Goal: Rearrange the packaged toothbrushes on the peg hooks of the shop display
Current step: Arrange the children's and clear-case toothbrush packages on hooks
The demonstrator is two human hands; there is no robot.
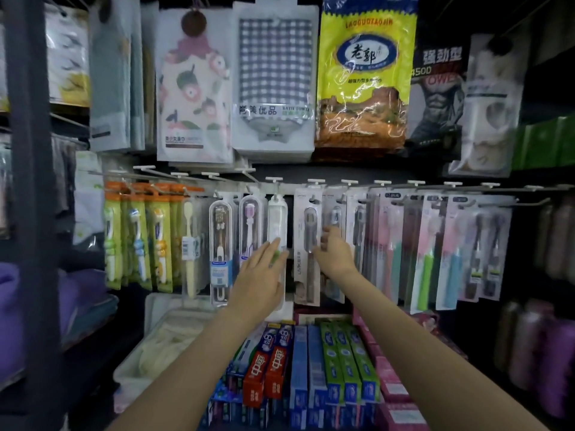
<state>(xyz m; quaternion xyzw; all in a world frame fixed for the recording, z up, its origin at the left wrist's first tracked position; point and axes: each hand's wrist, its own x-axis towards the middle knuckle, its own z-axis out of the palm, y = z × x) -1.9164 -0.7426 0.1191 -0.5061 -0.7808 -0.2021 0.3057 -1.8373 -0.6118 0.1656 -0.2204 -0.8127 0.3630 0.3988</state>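
1. Centrally in the frame, a row of packaged toothbrushes is hung on peg hooks that run from the left to the right edge of the display
2. The left hand is seen just left of centre, fingers straight and spread, its fingertips laid against a clear toothbrush pack with a green handle; nothing is gripped by it
3. The right hand is seen just right of centre, fingers curled around the edge of a white carded toothbrush pack, which is held while it hangs from its hook
4. The two packs are hung just beside each other, with a dark gap between them
5. At the left of the row, orange-topped children's toothbrush packs are seen; at the right, pink-backed packs are hung
6. In the upper half of the frame, bagged towels are displayed, among them a checked bath towel and a yellow bag
7. At the bottom centre, toothpaste boxes are stacked below the forearms
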